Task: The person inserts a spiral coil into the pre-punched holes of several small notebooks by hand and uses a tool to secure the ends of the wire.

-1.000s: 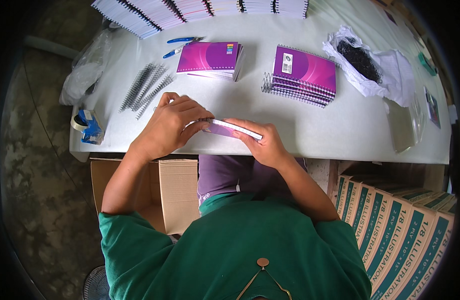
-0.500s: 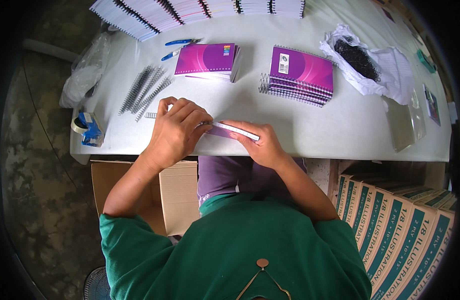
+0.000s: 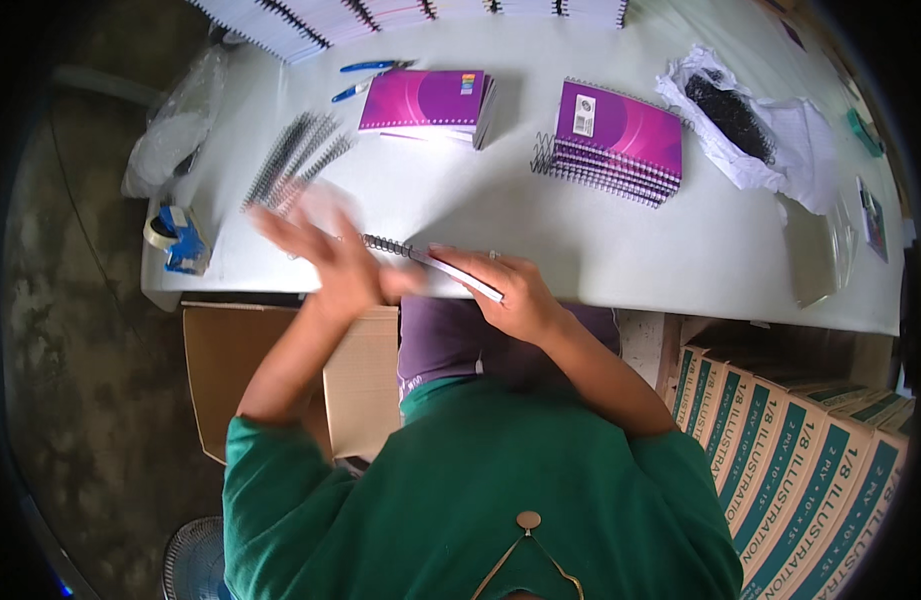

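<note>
My right hand (image 3: 520,292) grips a small notebook (image 3: 470,280), held edge-up close to the table's front edge. A dark spiral wire coil (image 3: 385,243) sticks out from the notebook's left end toward my left hand. My left hand (image 3: 330,255), smeared by motion, has its fingers spread and appears to hold nothing; whether its palm side touches the coil I cannot tell. Just beyond it lie several loose wire coils (image 3: 290,160). Farther back sits a stack of purple notebooks (image 3: 420,100) with punched holes. To its right is a pile of coil-bound purple notebooks (image 3: 620,130).
Blue-handled pliers (image 3: 370,67) lie behind the punched stack. A tape dispenser (image 3: 185,245) stands at the left edge, near a clear plastic bag (image 3: 170,145). White paper (image 3: 795,150) wraps black coils at right. Below the table are an open carton (image 3: 360,380) and printed boxes (image 3: 800,440).
My left hand has let go at the notebook's edge and swung left with its fingers spreading. The coil now shows. My right hand keeps its hold, and the notebook is tilted more.
</note>
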A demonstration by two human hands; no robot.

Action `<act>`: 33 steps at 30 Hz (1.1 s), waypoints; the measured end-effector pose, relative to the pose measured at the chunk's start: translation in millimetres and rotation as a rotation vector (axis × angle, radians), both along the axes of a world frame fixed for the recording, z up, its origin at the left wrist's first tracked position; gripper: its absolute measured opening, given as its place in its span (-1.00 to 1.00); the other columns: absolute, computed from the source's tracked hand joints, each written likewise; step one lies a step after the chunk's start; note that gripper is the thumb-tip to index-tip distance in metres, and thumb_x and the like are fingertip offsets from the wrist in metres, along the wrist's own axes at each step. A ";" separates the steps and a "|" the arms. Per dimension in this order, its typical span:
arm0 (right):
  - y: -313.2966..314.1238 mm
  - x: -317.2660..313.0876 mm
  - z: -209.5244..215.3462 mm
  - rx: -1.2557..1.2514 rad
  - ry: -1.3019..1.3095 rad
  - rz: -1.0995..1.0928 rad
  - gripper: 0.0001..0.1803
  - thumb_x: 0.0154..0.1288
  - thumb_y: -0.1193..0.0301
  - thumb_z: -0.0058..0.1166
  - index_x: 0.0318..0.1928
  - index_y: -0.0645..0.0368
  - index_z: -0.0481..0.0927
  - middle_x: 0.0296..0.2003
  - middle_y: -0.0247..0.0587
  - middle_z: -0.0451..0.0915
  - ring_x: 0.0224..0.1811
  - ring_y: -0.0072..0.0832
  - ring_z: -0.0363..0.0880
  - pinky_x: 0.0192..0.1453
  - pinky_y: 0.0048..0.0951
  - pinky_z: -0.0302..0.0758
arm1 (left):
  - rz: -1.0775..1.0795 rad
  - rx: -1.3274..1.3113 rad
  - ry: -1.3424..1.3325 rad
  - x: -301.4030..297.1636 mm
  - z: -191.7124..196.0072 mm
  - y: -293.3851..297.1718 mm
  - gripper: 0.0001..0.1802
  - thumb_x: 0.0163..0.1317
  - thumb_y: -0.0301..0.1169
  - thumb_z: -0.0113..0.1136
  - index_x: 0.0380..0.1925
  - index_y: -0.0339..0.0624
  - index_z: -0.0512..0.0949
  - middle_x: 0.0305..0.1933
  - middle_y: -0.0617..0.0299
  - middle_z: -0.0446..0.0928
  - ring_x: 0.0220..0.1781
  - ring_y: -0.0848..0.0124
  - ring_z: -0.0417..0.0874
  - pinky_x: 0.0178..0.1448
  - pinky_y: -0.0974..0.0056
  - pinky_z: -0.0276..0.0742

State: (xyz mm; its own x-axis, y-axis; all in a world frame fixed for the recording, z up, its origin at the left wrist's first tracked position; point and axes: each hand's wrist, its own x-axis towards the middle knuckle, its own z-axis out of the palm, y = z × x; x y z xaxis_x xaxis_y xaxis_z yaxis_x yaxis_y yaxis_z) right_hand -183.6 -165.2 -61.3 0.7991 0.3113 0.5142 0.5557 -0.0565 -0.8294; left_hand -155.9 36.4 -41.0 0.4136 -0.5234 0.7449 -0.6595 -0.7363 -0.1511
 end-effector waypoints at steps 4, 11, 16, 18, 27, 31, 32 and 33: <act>7.2 2.3 -3.1 -0.008 -0.046 -0.028 -0.47 0.05 0.72 -0.03 0.09 0.13 0.48 -0.10 -0.09 0.59 -0.16 -0.19 0.61 -0.12 -0.31 0.56 | 0.091 0.038 0.231 -35.7 -61.2 -2.5 0.25 0.01 0.50 -0.33 0.27 -0.57 -0.10 0.38 -0.42 -0.22 0.41 -0.34 -0.36 0.33 -0.32 -0.61; 10.1 1.7 -2.6 -0.060 -0.103 -0.029 -0.47 0.05 0.69 -0.02 0.11 0.16 0.44 -0.09 -0.09 0.59 -0.20 -0.19 0.61 -0.14 -0.29 0.56 | 0.135 -0.120 0.046 7.9 -4.0 -8.1 0.30 -0.05 0.56 -0.43 0.27 -0.56 -0.03 0.40 -0.37 -0.20 0.40 -0.38 -0.37 0.30 -0.40 -0.54; 10.8 10.0 -5.9 -0.018 -0.079 -0.062 -0.33 0.08 0.64 0.02 0.27 0.17 0.24 -0.05 -0.07 0.57 -0.19 -0.15 0.61 -0.18 -0.28 0.56 | -0.046 0.215 -0.002 -31.7 -38.9 -1.4 0.30 -0.03 0.55 -0.51 0.27 -0.60 -0.10 0.33 -0.52 -0.14 0.40 -0.40 -0.39 0.26 -0.45 -0.58; 11.7 1.9 -11.7 -0.117 -0.120 -0.003 -0.24 0.07 0.64 0.03 0.33 0.19 0.12 0.02 0.00 0.51 -0.21 -0.11 0.60 -0.20 -0.27 0.57 | 0.061 -0.043 -0.101 -0.3 -5.3 -14.2 0.29 0.00 0.54 -0.55 0.28 -0.59 -0.12 0.33 -0.51 -0.15 0.41 -0.37 -0.40 0.27 -0.42 -0.62; 18.9 5.7 -11.2 -0.020 -0.109 0.026 -0.18 0.05 0.65 -0.01 0.36 0.11 0.03 -0.02 -0.11 0.56 -0.19 -0.12 0.61 -0.17 -0.21 0.55 | -0.029 0.147 -0.290 -6.5 -13.9 -9.6 0.26 -0.04 0.50 -0.20 0.27 -0.51 -0.06 0.22 -0.52 0.07 0.20 -0.44 0.14 0.17 -0.49 -0.07; 17.0 2.5 -3.1 0.013 0.014 0.068 -0.17 0.12 0.57 0.01 0.39 0.06 -0.05 -0.08 -0.12 0.59 -0.22 -0.12 0.62 -0.19 -0.20 0.55 | -0.165 0.159 0.247 -44.6 -70.8 -13.9 0.38 -0.14 0.55 -0.19 0.23 -0.67 -0.08 0.18 -0.46 0.10 0.19 -0.28 0.17 0.21 -0.48 -0.16; 15.0 5.4 -4.5 0.018 0.040 0.046 -0.17 0.13 0.56 0.01 0.39 0.05 -0.07 -0.09 -0.12 0.60 -0.23 -0.12 0.62 -0.20 -0.20 0.55 | -0.184 0.112 0.204 -46.5 -66.0 -13.3 0.40 -0.16 0.56 -0.19 0.22 -0.70 -0.08 0.18 -0.45 0.10 0.19 -0.24 0.17 0.21 -0.48 -0.18; 14.2 10.5 -5.1 0.015 0.037 0.033 -0.17 0.14 0.55 0.01 0.39 0.05 -0.07 -0.10 -0.11 0.60 -0.23 -0.10 0.62 -0.20 -0.20 0.55 | -0.097 0.160 0.049 -33.5 -46.4 -18.7 0.38 -0.14 0.55 -0.18 0.23 -0.67 -0.09 0.21 -0.45 0.07 0.22 -0.24 0.14 0.21 -0.49 -0.17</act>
State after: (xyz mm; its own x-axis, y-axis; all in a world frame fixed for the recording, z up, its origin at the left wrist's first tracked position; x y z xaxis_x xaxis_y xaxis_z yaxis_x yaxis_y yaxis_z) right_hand -173.2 -151.0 -66.4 0.8071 0.3308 0.4891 0.5259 -0.0261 -0.8502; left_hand -189.4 17.7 -87.4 0.3888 -0.6731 0.6291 -0.7359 -0.6377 -0.2275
